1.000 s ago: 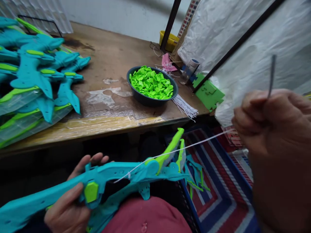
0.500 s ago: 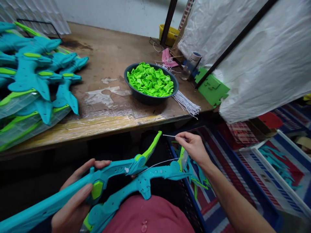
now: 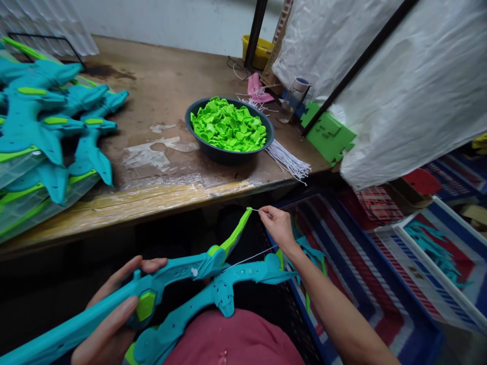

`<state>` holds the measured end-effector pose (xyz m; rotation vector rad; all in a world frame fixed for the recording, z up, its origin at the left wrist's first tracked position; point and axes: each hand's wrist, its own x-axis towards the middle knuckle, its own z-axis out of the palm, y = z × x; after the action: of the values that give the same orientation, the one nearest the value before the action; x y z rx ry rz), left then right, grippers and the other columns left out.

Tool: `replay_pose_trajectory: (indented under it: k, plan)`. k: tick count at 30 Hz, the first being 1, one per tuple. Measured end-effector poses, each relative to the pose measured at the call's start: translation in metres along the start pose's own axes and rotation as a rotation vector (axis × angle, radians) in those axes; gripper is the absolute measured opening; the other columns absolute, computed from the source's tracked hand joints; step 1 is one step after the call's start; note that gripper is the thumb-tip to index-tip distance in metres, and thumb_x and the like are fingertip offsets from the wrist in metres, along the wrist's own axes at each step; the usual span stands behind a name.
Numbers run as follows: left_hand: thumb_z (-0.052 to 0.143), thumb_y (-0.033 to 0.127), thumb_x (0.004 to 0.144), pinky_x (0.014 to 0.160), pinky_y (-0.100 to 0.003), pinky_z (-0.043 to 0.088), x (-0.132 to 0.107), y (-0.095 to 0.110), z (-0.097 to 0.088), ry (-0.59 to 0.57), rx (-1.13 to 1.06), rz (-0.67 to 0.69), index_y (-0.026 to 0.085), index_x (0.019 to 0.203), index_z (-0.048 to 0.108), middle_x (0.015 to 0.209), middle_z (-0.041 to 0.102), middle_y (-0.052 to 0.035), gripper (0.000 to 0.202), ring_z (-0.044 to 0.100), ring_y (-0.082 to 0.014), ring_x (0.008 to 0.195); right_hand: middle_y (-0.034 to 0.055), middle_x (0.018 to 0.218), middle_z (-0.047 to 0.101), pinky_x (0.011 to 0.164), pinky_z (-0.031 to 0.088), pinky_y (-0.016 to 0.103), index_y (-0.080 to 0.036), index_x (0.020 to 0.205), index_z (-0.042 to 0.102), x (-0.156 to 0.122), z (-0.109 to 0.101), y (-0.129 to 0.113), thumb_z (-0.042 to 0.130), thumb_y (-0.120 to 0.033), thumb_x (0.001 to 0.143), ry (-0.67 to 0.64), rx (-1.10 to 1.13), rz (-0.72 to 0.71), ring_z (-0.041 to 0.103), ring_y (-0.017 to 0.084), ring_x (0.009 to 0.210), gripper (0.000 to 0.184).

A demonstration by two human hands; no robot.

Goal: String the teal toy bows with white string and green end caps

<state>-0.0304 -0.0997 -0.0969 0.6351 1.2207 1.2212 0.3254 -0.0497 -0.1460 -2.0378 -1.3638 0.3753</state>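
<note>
My left hand is wrapped round the turquoise body of a toy bow, beside its lime green button piece. The bow's green limb points up and to the right. My right hand pinches a thin white elastic cord, whose end meets the tip of that limb; whether it is in a slot there, I cannot tell. A second turquoise toy bow lies across my lap, with a white string running from it toward its green limb, partly behind my right forearm.
On the wooden table stands a dark bowl of small green plastic pieces, beside a bundle of white cords. Turquoise bows are piled at left. Striped crates with turquoise parts sit at right, near a green foam piece.
My right hand has moved left, bringing the cord's end from just off the green limb's tip to touch it. The view has shifted slightly; my left hand keeps its hold.
</note>
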Motion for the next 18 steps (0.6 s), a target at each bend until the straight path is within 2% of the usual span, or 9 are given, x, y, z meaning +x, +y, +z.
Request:
replay_pose_trajectory:
  k: [5, 11, 18]
  plan:
    - [0.076, 0.029, 0.077, 0.114, -0.049, 0.047, -0.002, 0.003, 0.005, 0.027, -0.013, -0.014, 0.024, 0.119, 0.072, 0.106, 0.076, -0.0042, 0.043, 0.065, -0.033, 0.122, 0.0031, 0.079, 0.078, 0.068, 0.048, 0.027, -0.024, 0.088, 0.079, -0.001, -0.001, 0.005, 0.057, -0.034, 0.088, -0.024, -0.045, -0.004, 0.073, 0.02, 0.073, 0.023]
    - [0.076, 0.028, 0.075, 0.114, -0.049, 0.048, -0.004, 0.007, 0.01, 0.032, -0.035, -0.061, 0.026, 0.118, 0.073, 0.106, 0.075, -0.0045, 0.043, 0.064, -0.0338, 0.123, 0.0028, 0.081, 0.079, 0.07, 0.05, 0.027, -0.025, 0.09, 0.078, -0.001, 0.0, 0.007, 0.056, -0.033, 0.09, -0.029, -0.082, -0.006, 0.074, 0.021, 0.076, 0.023]
    - [0.077, 0.031, 0.075, 0.116, -0.049, 0.045, -0.006, 0.007, 0.012, 0.037, -0.021, -0.054, 0.027, 0.116, 0.073, 0.105, 0.075, -0.0037, 0.042, 0.064, -0.0335, 0.124, 0.0058, 0.081, 0.078, 0.071, 0.049, 0.029, -0.024, 0.092, 0.077, -0.004, 0.002, -0.002, 0.054, -0.032, 0.094, -0.031, -0.183, -0.043, 0.074, 0.024, 0.077, 0.025]
